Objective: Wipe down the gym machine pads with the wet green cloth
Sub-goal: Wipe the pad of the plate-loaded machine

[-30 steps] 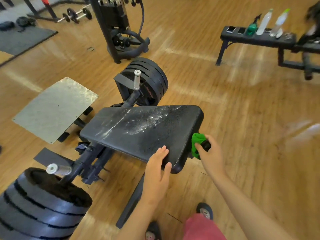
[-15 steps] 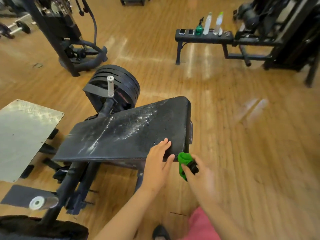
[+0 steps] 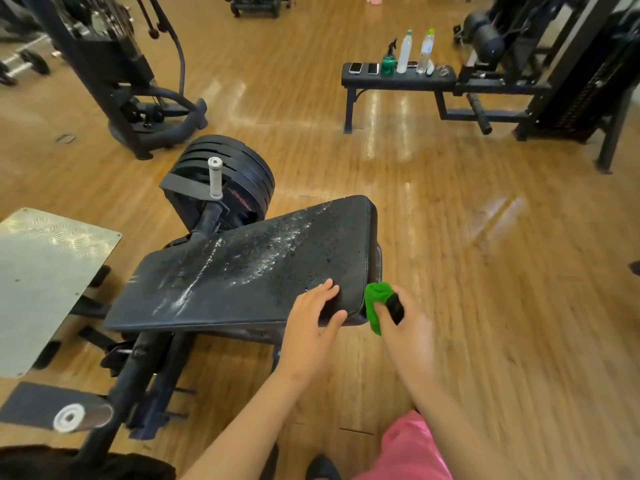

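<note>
One black pad (image 3: 242,271) is glistening with droplets. The left hand (image 3: 313,323) is lying spread on its corner. The right hand (image 3: 405,327) is pinching one green cloth (image 3: 375,303) beside the pad's end.

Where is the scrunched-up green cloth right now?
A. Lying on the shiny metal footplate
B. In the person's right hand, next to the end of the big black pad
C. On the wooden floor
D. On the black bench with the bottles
B. The scrunched green cloth is gripped in the right hand beside the near end of the wet black padded bench top, while the left hand rests on the pad's corner.
</note>
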Available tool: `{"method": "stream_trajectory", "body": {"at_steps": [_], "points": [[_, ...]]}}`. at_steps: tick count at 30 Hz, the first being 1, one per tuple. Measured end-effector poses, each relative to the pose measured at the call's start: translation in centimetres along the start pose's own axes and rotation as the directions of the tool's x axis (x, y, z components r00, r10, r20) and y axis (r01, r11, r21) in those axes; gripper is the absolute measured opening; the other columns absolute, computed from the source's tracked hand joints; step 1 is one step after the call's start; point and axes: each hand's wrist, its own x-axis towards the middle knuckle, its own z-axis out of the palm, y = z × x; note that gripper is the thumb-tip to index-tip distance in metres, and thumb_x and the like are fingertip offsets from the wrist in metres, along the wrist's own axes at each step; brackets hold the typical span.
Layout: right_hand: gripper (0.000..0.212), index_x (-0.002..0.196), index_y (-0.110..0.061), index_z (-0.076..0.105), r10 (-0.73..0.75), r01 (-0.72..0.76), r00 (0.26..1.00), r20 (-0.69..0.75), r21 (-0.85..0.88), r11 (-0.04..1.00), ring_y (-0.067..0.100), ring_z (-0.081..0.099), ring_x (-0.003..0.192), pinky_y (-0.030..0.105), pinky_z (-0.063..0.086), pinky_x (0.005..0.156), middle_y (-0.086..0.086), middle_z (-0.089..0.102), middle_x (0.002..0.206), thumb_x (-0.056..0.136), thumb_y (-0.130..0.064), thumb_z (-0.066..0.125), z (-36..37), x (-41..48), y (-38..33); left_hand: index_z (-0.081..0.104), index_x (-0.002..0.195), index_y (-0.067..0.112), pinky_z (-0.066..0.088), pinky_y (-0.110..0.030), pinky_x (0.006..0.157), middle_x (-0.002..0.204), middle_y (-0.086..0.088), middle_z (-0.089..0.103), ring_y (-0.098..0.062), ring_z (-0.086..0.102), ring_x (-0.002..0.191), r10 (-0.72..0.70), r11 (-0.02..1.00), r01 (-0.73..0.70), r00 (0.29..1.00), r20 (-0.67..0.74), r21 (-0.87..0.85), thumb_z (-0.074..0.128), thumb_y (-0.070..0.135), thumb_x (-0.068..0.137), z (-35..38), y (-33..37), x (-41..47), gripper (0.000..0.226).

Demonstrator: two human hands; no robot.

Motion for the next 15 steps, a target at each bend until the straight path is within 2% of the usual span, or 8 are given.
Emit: {"method": "stream_trajectory", "body": {"at_steps": [2,6,9,12,15], "points": [[0.030,0.119,-0.025,0.064,0.021,-0.022,0.999,0.034,0.002,1.000,-0.001,0.060,0.101,0.013,0.046,0.088,-0.016,0.066,0.107,0.092,-0.015,0.065,0.0,-0.9,0.5,0.050,0.137,0.026,0.021,-0.011,0.108,0.144,0.017,0.042,0.004,0.031,0.133,0.000,1.000,0.000,1.000,-0.006,0.011,0.053,0.041,0.095,0.2,0.2,-0.3,0.045],[0.034,0.120,-0.029,0.061,0.029,-0.029,0.995,0.091,0.000,1.000,-0.008,0.058,0.100,0.003,0.042,0.086,-0.017,0.065,0.108,0.090,-0.013,0.067,-0.3,-0.9,1.2,0.048,0.138,0.025,0.025,-0.019,0.111,0.145,0.017,0.042,0.003,0.031,0.135,-0.013,1.000,0.014,0.998,-0.060,0.018,0.046,0.045,0.095,0.9,0.8,-0.7,0.048],[0.033,0.111,-0.037,0.060,0.006,-0.011,0.990,0.142,0.034,0.999,-0.007,0.059,0.100,0.011,0.047,0.086,-0.020,0.065,0.105,0.091,-0.012,0.065,-1.0,0.7,1.0,0.049,0.136,0.028,0.027,-0.020,0.111,0.142,0.017,0.045,0.003,0.034,0.133,-0.054,0.998,0.057,0.991,-0.125,0.024,0.043,0.044,0.095,1.6,1.4,-0.8,0.044],[0.027,0.114,-0.027,0.065,-0.010,0.004,0.984,0.179,0.032,0.999,-0.001,0.061,0.099,0.016,0.050,0.086,-0.016,0.066,0.105,0.091,-0.013,0.064,-1.7,3.5,1.1,0.055,0.127,0.028,0.034,-0.024,0.107,0.133,0.019,0.051,0.003,0.041,0.127,-0.095,0.994,0.103,0.973,-0.210,0.028,0.039,0.046,0.093,2.1,2.2,-0.3,0.042],[0.025,0.113,-0.025,0.065,-0.043,0.048,0.969,0.243,-0.015,0.999,0.000,0.061,0.093,0.005,0.043,0.078,-0.020,0.063,0.102,0.091,-0.013,0.065,-2.1,7.3,1.3,0.059,0.118,0.026,0.041,-0.029,0.102,0.126,0.020,0.055,0.002,0.045,0.121,-0.118,0.988,0.140,0.960,-0.255,0.072,0.041,0.045,0.091,2.4,2.7,0.2,0.038]]}}
